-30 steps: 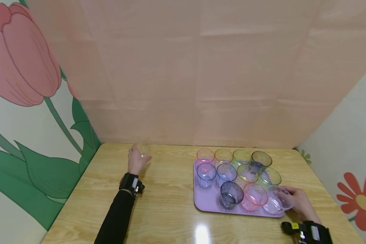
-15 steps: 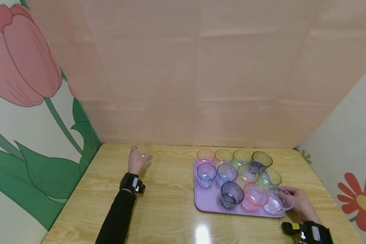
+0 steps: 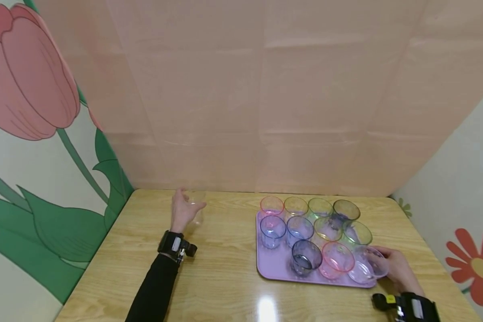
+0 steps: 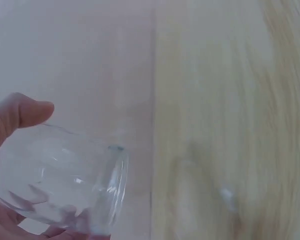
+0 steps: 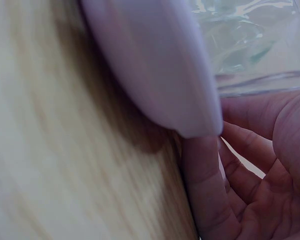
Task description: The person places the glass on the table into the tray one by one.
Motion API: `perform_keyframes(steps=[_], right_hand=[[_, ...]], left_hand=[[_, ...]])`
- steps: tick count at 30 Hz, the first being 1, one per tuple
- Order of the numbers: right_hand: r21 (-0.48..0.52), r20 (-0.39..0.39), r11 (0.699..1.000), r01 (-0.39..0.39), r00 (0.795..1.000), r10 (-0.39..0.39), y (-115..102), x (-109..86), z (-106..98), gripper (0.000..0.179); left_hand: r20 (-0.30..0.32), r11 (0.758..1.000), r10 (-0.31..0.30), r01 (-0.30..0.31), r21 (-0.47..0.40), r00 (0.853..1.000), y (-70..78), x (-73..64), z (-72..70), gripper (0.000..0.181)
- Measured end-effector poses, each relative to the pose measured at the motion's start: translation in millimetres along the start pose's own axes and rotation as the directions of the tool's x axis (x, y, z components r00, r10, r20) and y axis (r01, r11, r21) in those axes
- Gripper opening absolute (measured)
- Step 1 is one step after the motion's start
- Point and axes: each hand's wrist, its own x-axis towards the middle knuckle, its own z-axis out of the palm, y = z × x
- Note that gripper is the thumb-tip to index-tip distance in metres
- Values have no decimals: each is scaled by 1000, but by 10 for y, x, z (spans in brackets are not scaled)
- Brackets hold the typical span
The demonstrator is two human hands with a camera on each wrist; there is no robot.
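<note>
A clear glass cup lies in the grasp of my left hand at the back left of the table. In the left wrist view my thumb is on one side of its wall and my fingers show through the other. My right hand grips the right front corner of a purple tray, thumb over the rim and a finger low against its underside. Beside that thumb stands another clear cup, which partly hides the fingers in the head view. Several coloured clear cups crowd the tray, including a pink-rimmed cup and a dark grey cup.
The wooden table meets a beige sheet at its back edge. Painted wall panels, with a tulip at left and a red flower at right, flank it. A yellow-rimmed cup is in the back row.
My left hand has moved slightly right and raised the clear glass cup, turning at the wrist. My right hand and the tray have stayed put.
</note>
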Motion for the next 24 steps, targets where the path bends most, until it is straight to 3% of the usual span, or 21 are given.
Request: perform_keyframes(steps=[4, 12, 24], right_hand=[[-15, -8, 1000, 19, 1000, -19, 18, 5, -2, 72], [-31, -20, 999, 37, 999, -37, 44, 4, 12, 69], [-11, -6, 1000, 8, 1000, -8, 22, 13, 6, 77]], left_hand=[[45, 991, 5, 1, -131, 999, 115, -41, 32, 82], [130, 981, 27, -1, -194, 991, 274, -113, 107, 77], [288, 947, 124, -27, -319, 949, 313, -329, 152, 73]])
